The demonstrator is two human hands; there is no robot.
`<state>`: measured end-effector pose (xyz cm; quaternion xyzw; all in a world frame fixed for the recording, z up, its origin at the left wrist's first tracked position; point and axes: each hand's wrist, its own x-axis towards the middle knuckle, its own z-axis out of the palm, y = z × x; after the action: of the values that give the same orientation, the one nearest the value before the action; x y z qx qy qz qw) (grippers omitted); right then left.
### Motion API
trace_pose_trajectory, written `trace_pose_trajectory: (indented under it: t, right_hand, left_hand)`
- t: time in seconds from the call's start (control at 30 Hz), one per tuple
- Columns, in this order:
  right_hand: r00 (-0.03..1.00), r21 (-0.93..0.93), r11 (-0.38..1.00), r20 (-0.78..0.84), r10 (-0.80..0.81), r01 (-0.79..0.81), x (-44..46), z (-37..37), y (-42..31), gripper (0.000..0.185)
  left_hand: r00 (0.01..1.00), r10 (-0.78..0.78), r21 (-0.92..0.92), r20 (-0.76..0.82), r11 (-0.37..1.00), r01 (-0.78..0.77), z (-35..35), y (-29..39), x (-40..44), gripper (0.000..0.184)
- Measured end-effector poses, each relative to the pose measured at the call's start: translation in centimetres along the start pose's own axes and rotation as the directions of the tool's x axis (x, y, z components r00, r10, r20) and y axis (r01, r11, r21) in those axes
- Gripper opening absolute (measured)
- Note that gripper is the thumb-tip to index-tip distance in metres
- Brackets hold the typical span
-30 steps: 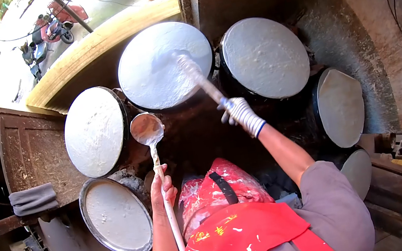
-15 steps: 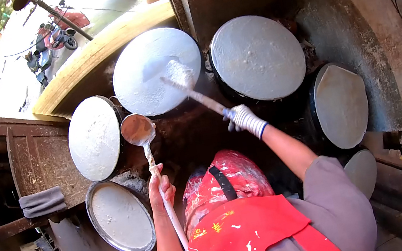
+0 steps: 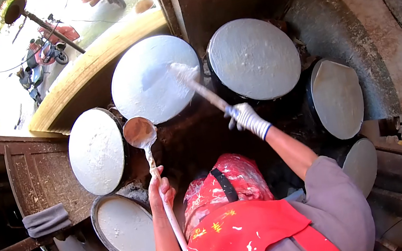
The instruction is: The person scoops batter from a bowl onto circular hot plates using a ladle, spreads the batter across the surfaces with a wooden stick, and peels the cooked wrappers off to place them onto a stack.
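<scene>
My left hand (image 3: 161, 189) is closed around the long, white-smeared handle of a ladle (image 3: 139, 131). The ladle's brown round bowl points up and away, just in front of the left griddle. My right hand (image 3: 248, 118), in a white striped glove, grips the wooden handle of a brush (image 3: 185, 71). Its white-coated head lies on the right part of a round griddle (image 3: 138, 85) covered with a thin white layer. A paler, smooth patch shows on that layer beside the brush. The exact shape of the brush head is blurred.
Around me stand more white-covered round griddles: one at right (image 3: 254, 58), one farther right (image 3: 337, 98), one at left (image 3: 97, 152), and a rimmed pan (image 3: 124, 231) below it. A grey cloth (image 3: 47, 220) lies on a wooden ledge. Beyond a curved yellow sill (image 3: 95, 63) are parked scooters.
The brush has moved slightly toward the back right of the griddle, and its head looks flatter. My left hand keeps the ladle nearly still. The view has shifted slightly.
</scene>
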<state>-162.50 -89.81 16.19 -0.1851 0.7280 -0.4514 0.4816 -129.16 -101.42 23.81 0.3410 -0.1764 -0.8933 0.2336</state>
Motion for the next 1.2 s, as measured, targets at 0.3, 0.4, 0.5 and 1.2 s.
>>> trace_pose_trajectory:
  t: [0.3,0.4,0.5,1.2]
  right_hand:
    - [0.975,-0.009,0.979,-0.098,0.201,-0.203,3.1,-0.6,0.1,0.050]
    - [0.962,-0.063,0.978,-0.204,0.181,-0.197,7.6,0.9,-2.8,0.057]
    - [0.947,-0.504,0.863,-0.293,-0.133,-0.035,9.9,3.1,-6.0,0.054]
    - [0.742,-0.196,0.877,-0.472,-0.477,0.439,6.5,13.7,-0.5,0.036]
  left_hand:
    - [0.999,-0.031,-0.010,0.038,0.999,0.031,-3.0,4.0,0.7,0.032]
    - [0.997,-0.024,-0.041,0.077,0.999,0.027,-3.9,4.8,0.8,0.032]
    - [0.997,-0.028,-0.007,0.074,1.000,0.028,-4.2,5.7,0.9,0.032]
    - [0.995,-0.072,0.067,0.065,0.995,0.067,-6.0,7.5,0.9,0.041]
